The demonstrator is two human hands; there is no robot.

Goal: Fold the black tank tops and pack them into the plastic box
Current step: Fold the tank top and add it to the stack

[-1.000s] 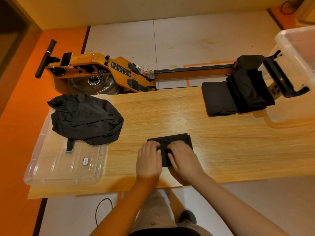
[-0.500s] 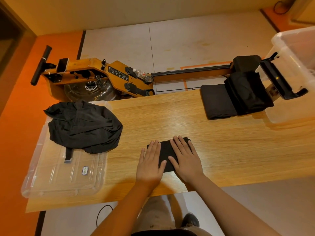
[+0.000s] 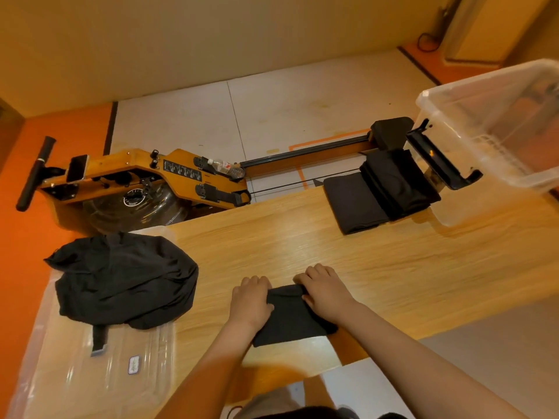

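Note:
A small folded black tank top (image 3: pixel 290 319) lies near the front edge of the wooden table (image 3: pixel 378 267). My left hand (image 3: pixel 251 300) grips its left side with curled fingers. My right hand (image 3: pixel 325 291) grips its far right corner, fingers curled over the fold. A heap of unfolded black tank tops (image 3: pixel 127 279) rests on a clear lid (image 3: pixel 90 373) at the left. Folded black tank tops (image 3: pixel 381 189) are stacked at the far right beside the clear plastic box (image 3: pixel 490 140).
A wooden rowing machine (image 3: pixel 145 179) stands on the floor behind the table, its rail running right to a black seat (image 3: pixel 391 133). The box has a black latch handle (image 3: pixel 438 160) on its near side. Orange floor lies to the left.
Both hands went from pressing flat on the folded top to curling around its far edge. The camera has tilted, so the scene sits lower and closer.

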